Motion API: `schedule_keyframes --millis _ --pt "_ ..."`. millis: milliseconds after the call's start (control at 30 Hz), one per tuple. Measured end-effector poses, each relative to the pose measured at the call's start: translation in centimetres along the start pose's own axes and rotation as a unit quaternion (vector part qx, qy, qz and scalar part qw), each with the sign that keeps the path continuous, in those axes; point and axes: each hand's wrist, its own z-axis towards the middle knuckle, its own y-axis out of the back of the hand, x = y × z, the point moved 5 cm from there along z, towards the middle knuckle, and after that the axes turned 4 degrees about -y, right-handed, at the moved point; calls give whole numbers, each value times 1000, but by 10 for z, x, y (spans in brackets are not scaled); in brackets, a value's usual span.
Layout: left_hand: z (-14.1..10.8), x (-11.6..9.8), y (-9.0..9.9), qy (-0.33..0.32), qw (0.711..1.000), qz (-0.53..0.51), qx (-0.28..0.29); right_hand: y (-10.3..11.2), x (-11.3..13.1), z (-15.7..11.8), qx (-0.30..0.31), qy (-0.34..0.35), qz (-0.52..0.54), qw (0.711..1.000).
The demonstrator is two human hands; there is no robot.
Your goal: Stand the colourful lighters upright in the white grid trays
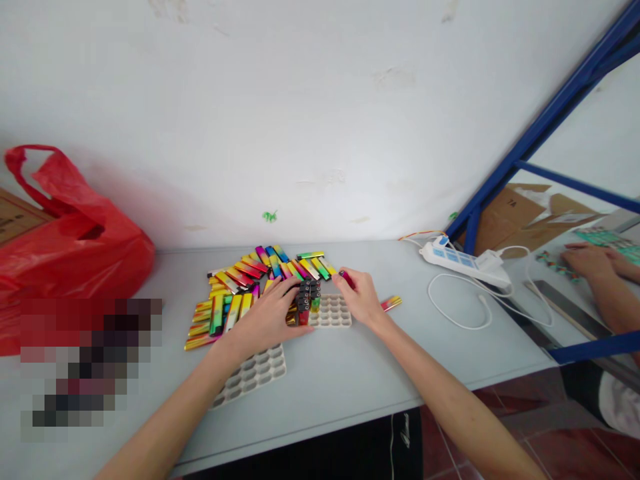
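My right hand is pinching a dark red lighter by the right end of the pale tray. Over on the left, my left hand curves round the black-topped upright lighters, thumb and fingers well apart — whether they're pressing, I can't tell. Beyond my wrist, the colourful pile; below it, a second tray!

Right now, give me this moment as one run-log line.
Left hand: beside upright black-topped sticks at white tray | right hand: gripping dark-red stick | nearby: colourful stick pile, second tray, power strip
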Motion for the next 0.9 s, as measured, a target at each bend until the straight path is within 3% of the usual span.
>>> schedule_keyframes --millis 233,667,900 --pt "0 1 -1 4 1000 0 9 0 8 -4 10 36 -34 999" --pt "0 1 -2 -2 1000 0 3 -1 5 0 20 39 -88 995" --pt "1 -4 1 11 1000 10 20 5 16 -3 65 98 -90 989"
